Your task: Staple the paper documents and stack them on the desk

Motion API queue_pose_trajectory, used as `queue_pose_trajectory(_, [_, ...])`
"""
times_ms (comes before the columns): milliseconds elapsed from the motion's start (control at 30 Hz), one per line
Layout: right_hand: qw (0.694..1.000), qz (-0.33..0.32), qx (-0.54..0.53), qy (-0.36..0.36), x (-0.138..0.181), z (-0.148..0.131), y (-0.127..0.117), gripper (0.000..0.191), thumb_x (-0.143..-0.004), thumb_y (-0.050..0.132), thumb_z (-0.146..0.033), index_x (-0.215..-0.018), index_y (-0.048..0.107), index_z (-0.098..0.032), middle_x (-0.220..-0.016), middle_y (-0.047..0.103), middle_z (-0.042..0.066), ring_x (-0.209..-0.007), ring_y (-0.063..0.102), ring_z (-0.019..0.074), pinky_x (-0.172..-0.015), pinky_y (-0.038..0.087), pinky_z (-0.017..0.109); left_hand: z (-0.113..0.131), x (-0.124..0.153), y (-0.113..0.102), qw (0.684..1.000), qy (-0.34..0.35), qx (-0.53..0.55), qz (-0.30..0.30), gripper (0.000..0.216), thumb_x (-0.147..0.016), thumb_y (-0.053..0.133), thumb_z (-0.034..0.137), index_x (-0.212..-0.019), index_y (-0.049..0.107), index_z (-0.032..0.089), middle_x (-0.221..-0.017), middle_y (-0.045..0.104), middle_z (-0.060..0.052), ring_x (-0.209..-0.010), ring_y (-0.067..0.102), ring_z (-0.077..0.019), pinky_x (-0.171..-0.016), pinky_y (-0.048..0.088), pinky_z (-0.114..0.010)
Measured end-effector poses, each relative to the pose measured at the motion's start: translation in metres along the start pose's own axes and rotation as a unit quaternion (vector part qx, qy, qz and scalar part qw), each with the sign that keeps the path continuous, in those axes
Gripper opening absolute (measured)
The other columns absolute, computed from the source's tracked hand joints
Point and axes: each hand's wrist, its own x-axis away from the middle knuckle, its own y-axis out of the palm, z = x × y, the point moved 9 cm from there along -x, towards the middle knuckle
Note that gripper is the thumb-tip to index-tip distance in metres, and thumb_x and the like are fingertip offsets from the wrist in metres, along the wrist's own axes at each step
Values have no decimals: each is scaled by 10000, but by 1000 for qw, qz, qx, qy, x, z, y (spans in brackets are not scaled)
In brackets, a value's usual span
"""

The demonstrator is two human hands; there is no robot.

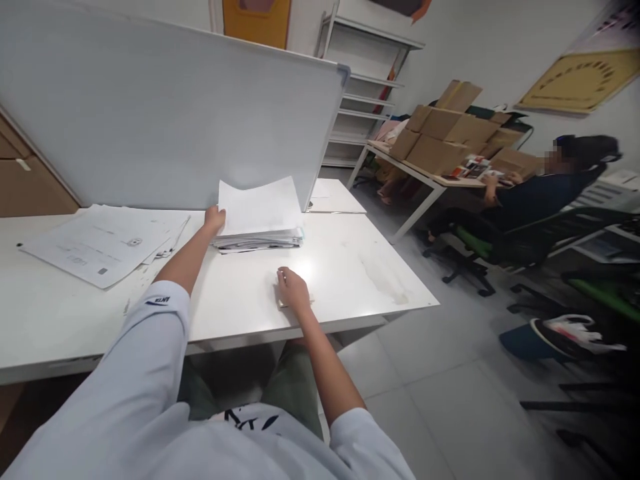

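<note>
A thick stack of white papers (260, 223) lies on the white table (360, 273) in front of a leaning whiteboard (165, 120). My left hand (215, 219) grips the stack's left edge, lifting the top sheets. My right hand (293, 288) rests palm down on the table nearer to me, fingers curled over a small flat pale object that I cannot make out.
Loose printed sheets (100, 243) are spread on the table's left side. A second desk (425, 175) at the right carries cardboard boxes (450, 137), and another person (540, 190) sits there in a chair. Empty shelves (365, 100) stand behind. Chair bases crowd the floor at right.
</note>
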Motion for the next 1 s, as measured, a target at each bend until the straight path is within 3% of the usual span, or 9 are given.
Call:
queue_pose_trajectory(133, [1000,-8,15,5,0,-1,-1,327,-1033,342,-323,-1173,620,-223,-1088,728,56,-974,664,200,-788,433,274,14,-11,15,995,24,-97,12,471,-923,618,365,-1317,542,118,-1430,494,-168,-1363,418,-323,-1137,266,-619])
queue_pose_trajectory(267, [1000,-13,10,2,1,0,-2,328,-1030,349,-331,-1163,629,-224,-1053,732,50,-924,662,191,-754,417,268,36,24,48,982,112,-151,-10,715,-899,638,332,-1413,362,-82,-1549,277,-330,-1475,199,-382,-1189,109,-576])
queue_pose_trajectory(400, [1000,-13,-4,17,6,7,-2,324,-1014,374,-339,-1116,656,-218,-1010,734,56,-909,655,186,-739,405,260,39,89,77,937,266,-201,-108,591,-850,642,242,-1403,495,98,-1545,419,-146,-1471,298,-266,-1223,184,-410])
queue_pose_trajectory(467, [999,-29,-1,27,8,13,0,330,-1004,378,-336,-1086,671,-211,-980,734,61,-900,648,190,-725,396,262,16,101,52,929,269,-235,-96,512,-885,567,207,-1390,518,138,-1497,491,-111,-1437,364,-236,-1209,242,-392])
queue_pose_trajectory(600, [998,-64,10,25,7,18,7,330,-972,383,-288,-1092,681,-213,-1052,723,73,-950,632,202,-746,391,273,-72,106,-93,945,74,-298,111,543,-947,486,228,-1444,402,25,-1533,399,-217,-1475,255,-305,-1216,162,-508])
queue_pose_trajectory(700, [997,-68,9,28,8,21,9,346,-954,381,-275,-1115,680,-210,-1110,711,78,-970,623,207,-766,398,281,-123,143,-172,932,6,-331,144,613,-961,479,328,-1438,369,-41,-1524,351,-308,-1457,254,-409,-1169,120,-648])
queue_pose_trajectory(800, [997,-68,13,27,10,22,11,359,-946,380,-283,-1113,687,-198,-1109,705,87,-970,615,210,-767,403,283,-143,199,-192,917,11,-386,100,538,-947,456,313,-1375,495,-11,-1464,456,-283,-1376,399,-401,-1170,199,-597])
queue_pose_trajectory(900, [997,-69,21,34,11,23,12,368,-944,378,-293,-1121,688,-202,-1092,704,87,-975,609,214,-761,403,282,-143,261,-178,898,32,-434,62,539,-924,470,334,-1368,545,39,-1457,482,-246,-1340,418,-416,-1119,303,-580])
queue_pose_trajectory(1000, [996,-70,29,41,11,24,13,382,-941,370,-281,-1142,685,-204,-1107,700,91,-986,609,215,-769,407,283,-136,314,-154,918,75,-388,26,484,-907,497,349,-1316,615,119,-1418,541,-188,-1288,466,-387,-1085,359,-570])
